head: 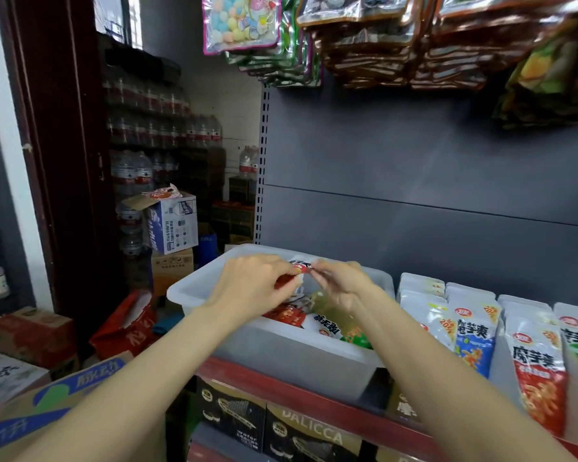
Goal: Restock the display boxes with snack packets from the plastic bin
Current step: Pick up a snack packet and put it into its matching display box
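A red-edged shelf (281,378) carries a white plastic bin (291,358) at its left end, with display boxes (501,368) of snack packets (534,368) just beside it on the right

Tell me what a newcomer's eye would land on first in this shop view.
First, the two hands meeting at the centre: the left hand and right hand together pinch a small red and white snack packet above the white plastic bin on the red-edged shelf. Next, the bright rows of upright packets in display boxes to the bin's right. Overhead, bagged goods hang in thick bunches.
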A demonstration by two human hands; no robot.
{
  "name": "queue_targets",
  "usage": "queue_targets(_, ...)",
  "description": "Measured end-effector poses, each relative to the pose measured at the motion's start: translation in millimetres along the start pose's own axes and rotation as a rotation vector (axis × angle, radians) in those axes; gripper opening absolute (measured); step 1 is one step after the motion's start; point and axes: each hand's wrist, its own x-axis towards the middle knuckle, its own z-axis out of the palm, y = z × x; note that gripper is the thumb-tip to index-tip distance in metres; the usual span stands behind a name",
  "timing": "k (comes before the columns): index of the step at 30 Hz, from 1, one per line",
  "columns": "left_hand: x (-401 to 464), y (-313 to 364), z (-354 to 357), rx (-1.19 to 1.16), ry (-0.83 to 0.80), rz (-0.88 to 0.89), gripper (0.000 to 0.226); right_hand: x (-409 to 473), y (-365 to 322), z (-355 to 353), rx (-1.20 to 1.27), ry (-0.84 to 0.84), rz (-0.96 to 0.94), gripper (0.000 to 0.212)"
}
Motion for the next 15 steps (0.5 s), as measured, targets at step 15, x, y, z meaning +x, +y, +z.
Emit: queue_targets(15,50,86,15,-1.095,-0.183,-0.584,0.064,-74,-59,-75,-0.403,-0.056,-0.280,0.024)
